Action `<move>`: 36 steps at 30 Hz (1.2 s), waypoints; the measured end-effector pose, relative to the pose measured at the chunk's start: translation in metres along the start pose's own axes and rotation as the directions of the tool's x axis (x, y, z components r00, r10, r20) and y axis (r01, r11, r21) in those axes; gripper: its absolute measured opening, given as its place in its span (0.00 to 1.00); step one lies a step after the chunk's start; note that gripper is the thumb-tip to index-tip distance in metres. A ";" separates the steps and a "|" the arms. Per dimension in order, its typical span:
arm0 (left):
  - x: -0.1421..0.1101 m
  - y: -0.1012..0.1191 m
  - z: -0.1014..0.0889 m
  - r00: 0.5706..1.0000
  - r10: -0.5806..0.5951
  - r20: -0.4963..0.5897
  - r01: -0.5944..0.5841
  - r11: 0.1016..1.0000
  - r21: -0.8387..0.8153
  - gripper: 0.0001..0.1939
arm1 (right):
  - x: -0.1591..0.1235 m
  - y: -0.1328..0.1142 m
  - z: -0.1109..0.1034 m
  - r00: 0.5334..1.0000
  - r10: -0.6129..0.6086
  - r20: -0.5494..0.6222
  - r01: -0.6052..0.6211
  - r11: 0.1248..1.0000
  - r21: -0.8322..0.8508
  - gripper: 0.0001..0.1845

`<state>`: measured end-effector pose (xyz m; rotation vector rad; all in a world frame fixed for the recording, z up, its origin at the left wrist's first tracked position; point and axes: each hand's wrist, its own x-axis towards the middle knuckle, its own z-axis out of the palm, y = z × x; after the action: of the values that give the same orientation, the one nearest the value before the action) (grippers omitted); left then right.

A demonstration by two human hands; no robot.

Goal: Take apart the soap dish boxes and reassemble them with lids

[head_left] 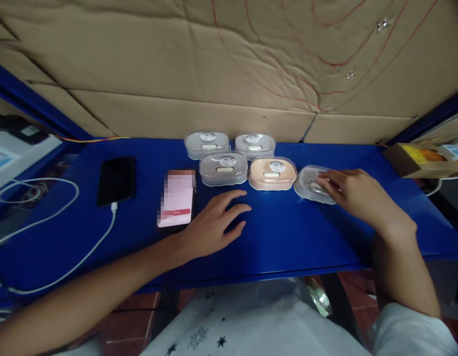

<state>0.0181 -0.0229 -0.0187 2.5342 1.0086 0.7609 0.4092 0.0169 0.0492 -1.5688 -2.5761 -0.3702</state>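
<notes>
My right hand (345,190) has its fingers bent onto a clear oval plastic case (305,182) at the right of a group of similar cases. That case lies on the blue table, and my fingers hide part of its lid. Left of it sits a peach oval case (256,170) with a clear cover and a round label. Beside that is a grey oval case (210,170), close beyond my left hand (214,225). The left hand is open over the table, fingers apart and holding nothing. Two more grey cases (194,142) (264,149) stand behind, near the cardboard.
A phone with a lit screen (177,200) lies by my left forearm. Further left, a dark phone (116,180) is plugged into a white cable (99,242). A cardboard wall (158,64) rises behind the blue table (288,242). An open cardboard box (403,160) stands far right.
</notes>
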 end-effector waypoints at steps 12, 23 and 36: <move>-0.001 0.004 -0.004 0.935 0.312 0.165 -0.315 0.949 -0.008 0.35 | 0.004 -0.072 -0.005 0.878 -0.405 -0.253 0.476 0.699 0.534 0.23; 0.000 0.007 -0.007 0.938 0.336 0.086 -0.346 0.920 0.182 0.20 | 0.029 0.006 0.032 0.997 -0.048 -0.062 0.064 0.958 0.280 0.24; 0.003 0.012 -0.010 0.966 0.237 -0.100 -0.197 0.931 0.307 0.11 | 0.113 -0.021 0.061 0.983 -0.128 -0.129 0.154 0.965 0.213 0.36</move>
<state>0.0207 -0.0284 -0.0043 2.9235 0.9542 0.9151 0.3404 0.1206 0.0107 -1.2571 -2.5454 -0.1695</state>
